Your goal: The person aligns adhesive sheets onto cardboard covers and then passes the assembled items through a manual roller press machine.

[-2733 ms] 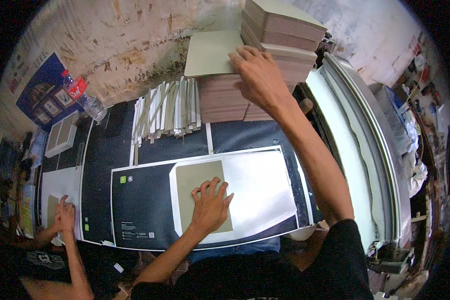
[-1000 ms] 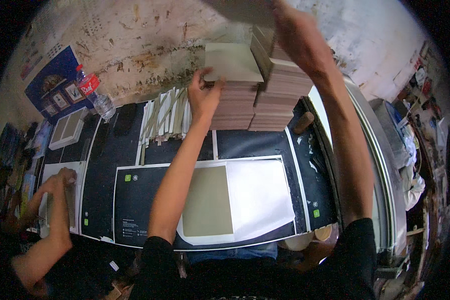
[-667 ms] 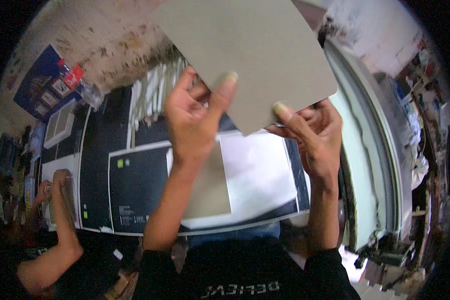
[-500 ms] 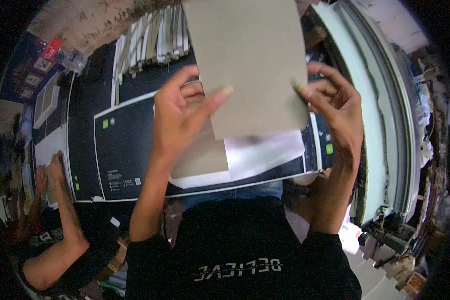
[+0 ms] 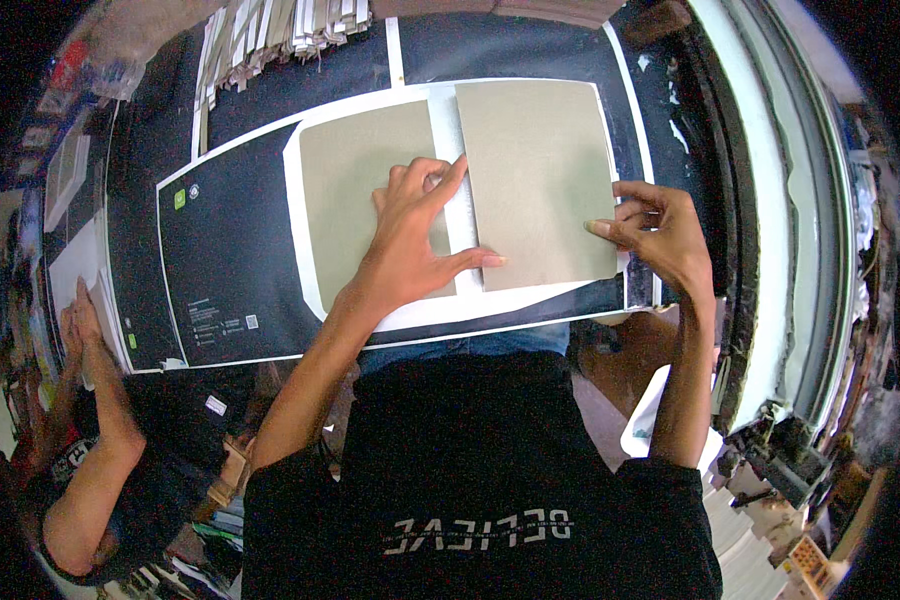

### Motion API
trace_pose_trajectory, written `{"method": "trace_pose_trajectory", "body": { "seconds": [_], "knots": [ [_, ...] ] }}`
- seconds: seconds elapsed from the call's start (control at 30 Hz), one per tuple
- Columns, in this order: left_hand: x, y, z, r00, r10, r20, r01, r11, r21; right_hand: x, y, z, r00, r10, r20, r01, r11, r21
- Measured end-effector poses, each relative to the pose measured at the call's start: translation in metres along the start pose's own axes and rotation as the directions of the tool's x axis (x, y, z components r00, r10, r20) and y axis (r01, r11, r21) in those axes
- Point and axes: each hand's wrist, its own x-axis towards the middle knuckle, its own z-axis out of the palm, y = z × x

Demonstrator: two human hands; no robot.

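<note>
A large printed sheet [image 5: 230,250], dark blue with a white panel, lies flat on the table. Two grey-brown cardboard panels rest on its white part, side by side with a narrow white gap between them. My left hand [image 5: 415,240] lies spread on the left cardboard panel [image 5: 355,190], its index finger and thumb reaching the left edge of the right cardboard panel [image 5: 540,170]. My right hand [image 5: 660,235] pinches that right panel at its lower right edge, fingers curled on it.
Folded white strips [image 5: 270,35] are stacked at the far edge, with a cardboard stack [image 5: 530,8] beside them. Another person's arm [image 5: 90,400] works on a similar sheet at the left. A pale green machine frame [image 5: 800,200] runs along the right.
The cardboard panel I held up in both hands has come down onto the white part of the sheet, to the right of the first panel. My left hand now presses flat.
</note>
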Motion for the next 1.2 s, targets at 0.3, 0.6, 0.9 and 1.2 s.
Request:
{"method": "trace_pose_trajectory", "body": {
  "seconds": [0.3, 0.6, 0.9, 1.2],
  "knots": [
    [0.000, -0.008, 0.003, 0.999, 0.033, 0.022, -0.033, 0.999, 0.016, 0.006, 0.005, 0.005, 0.999, 0.020, 0.047, -0.021, 0.999, 0.037],
    [-0.002, -0.009, 0.006, 0.999, 0.026, 0.024, -0.027, 0.999, 0.027, 0.003, 0.002, 0.010, 0.999, 0.037, 0.011, -0.037, 0.999, 0.014],
    [0.002, -0.006, 0.002, 0.999, -0.030, 0.041, 0.030, 1.000, -0.006, 0.005, 0.012, 0.010, 0.999, 0.051, 0.004, -0.050, 0.998, -0.034],
    [0.013, -0.004, -0.009, 0.991, -0.022, 0.132, 0.015, 0.998, 0.058, 0.006, 0.001, 0.008, 0.996, 0.084, 0.025, -0.084, 0.996, -0.027]
  ]
}}
